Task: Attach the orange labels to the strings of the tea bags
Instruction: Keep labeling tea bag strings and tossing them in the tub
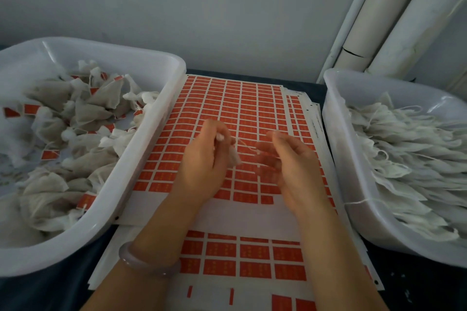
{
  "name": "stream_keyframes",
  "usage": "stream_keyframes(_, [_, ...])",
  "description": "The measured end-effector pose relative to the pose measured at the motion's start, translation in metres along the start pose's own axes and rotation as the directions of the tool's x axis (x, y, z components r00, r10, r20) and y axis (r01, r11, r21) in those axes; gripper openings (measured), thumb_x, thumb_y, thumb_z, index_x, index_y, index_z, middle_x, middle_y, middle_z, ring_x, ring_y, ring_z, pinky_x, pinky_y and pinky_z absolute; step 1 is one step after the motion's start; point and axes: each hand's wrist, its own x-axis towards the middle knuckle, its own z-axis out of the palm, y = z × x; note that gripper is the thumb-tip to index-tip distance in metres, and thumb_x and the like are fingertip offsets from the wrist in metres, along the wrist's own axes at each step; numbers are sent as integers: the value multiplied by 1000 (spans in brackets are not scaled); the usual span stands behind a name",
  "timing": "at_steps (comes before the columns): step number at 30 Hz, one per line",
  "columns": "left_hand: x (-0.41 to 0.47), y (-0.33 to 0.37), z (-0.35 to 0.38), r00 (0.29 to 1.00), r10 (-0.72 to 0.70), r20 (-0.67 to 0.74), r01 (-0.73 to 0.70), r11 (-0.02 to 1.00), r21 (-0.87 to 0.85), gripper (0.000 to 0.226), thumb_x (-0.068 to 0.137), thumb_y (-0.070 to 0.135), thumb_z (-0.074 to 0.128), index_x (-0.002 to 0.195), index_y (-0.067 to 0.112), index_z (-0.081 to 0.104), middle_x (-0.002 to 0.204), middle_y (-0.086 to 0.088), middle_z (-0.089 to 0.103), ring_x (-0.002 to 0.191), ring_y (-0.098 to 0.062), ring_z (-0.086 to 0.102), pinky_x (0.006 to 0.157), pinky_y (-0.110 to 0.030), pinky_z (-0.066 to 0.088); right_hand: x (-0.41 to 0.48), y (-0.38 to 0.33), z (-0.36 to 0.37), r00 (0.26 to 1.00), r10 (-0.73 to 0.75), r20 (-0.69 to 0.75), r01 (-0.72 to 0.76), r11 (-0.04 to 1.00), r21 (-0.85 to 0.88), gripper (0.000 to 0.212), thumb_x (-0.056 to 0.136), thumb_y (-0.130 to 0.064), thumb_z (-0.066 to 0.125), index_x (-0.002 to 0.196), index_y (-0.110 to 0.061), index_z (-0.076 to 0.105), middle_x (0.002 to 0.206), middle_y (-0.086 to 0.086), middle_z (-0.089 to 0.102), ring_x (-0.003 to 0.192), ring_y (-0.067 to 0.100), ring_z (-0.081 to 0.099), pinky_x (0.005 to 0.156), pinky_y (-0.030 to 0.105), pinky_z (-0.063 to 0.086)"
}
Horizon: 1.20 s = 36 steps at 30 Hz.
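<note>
2 hands over the middle of the table. left hand (204, 159) has its fingers curled, pinching 1 small white tea bag (234, 156) that hangs at its fingertips. the bag's thin string (246, 146) runs right toward the right hand (288, 161). right hand is motion-blurred, fingers loosely bent; can't tell if it grips the string end

under both hands: stack of label sheets (240, 214), several deep, edges fanned out at the right & near sides. top sheet = white backing w/ a grid of small rectangular orange labels (235, 103); a bare white band crosses its near part

2 white plastic tubs w/ rounded corners. left tub (169, 98) holds a loose heap of crumpled mesh labelled bags (83, 113) w/ orange tags among them. right tub (333, 139) holds flat white plain bags (409, 159) lying overlapped, strings trailing, 1 string over the near-left rim

1 pale translucent bangle (149, 264) on the left wrist. dark tabletop (409, 290) shows btwn tubs & sheets. far right: approx 3 white pipes (389, 23) slant up along the grey wall (177, 7)
</note>
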Motion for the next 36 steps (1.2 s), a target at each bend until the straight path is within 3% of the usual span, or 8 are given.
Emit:
stream_keyframes(3, [2,-3,4,979,-144,145,109,968,226,12,97,16,49,92,27,47,98,8,60,88,-8,59,69,-11,43,2,14,-9,993,50,-106,-56,997,-55,20,93,-45,51,90,-31,65,92,-9,72,88,15,69,85,44,56])
stream_keyframes(5, [-1,-1,4,971,-91,221,10,939,344,13,93,11,55,95,24,55,114,4,58,103,-11,54,83,-15,42,2,20,-10,987,64,-150,-71,997,-41,19,93,-44,52,89,-32,65,93,-7,71,90,17,68,85,45,56])
stream_keyframes(7, [-4,7,2,968,141,210,-214,897,387,12,85,11,66,96,16,66,123,-2,57,117,-19,49,95,-26,39,3,22,-12,985,54,-165,-53,999,7,23,94,-42,52,79,-38,68,85,-10,72,88,16,69,84,43,56])
stream_keyframes(10, [-10,17,3,863,437,255,-495,833,247,16,81,26,67,91,15,71,103,0,64,96,-8,55,82,-20,49,4,22,-18,988,42,-151,-34,998,56,31,95,-38,52,70,-41,69,77,-9,72,78,15,70,78,38,58])
stream_keyframes(13, [-19,19,19,818,123,562,-325,905,275,48,77,47,68,121,29,60,125,14,52,110,-2,49,93,-18,41,7,22,-21,987,48,-153,-30,993,118,23,96,-31,53,79,-26,68,74,-4,71,67,12,68,69,33,57])
stream_keyframes(16, [-22,6,30,780,-130,612,-202,873,444,85,73,59,68,145,33,31,153,19,20,140,-4,15,104,-23,8,9,22,-21,983,57,-172,-35,991,130,15,95,-30,54,90,-22,66,79,-2,72,73,17,69,73,35,58])
stream_keyframes(30, [-18,2,30,798,-143,585,-143,899,415,57,78,51,67,131,36,52,148,18,35,140,-2,21,114,-36,20,1,15,-32,975,-117,-191,73,972,-223,5,93,-38,54,95,-40,50,92,-23,56,93,7,62,86,38,55])
stream_keyframes(36, [-21,2,31,856,-63,513,-148,921,360,36,82,42,67,117,32,66,131,15,57,131,-2,40,108,-36,38,1,17,-40,978,-80,-193,-12,900,-435,43,88,-45,59,126,-30,43,111,-12,52,101,13,58,86,39,53])
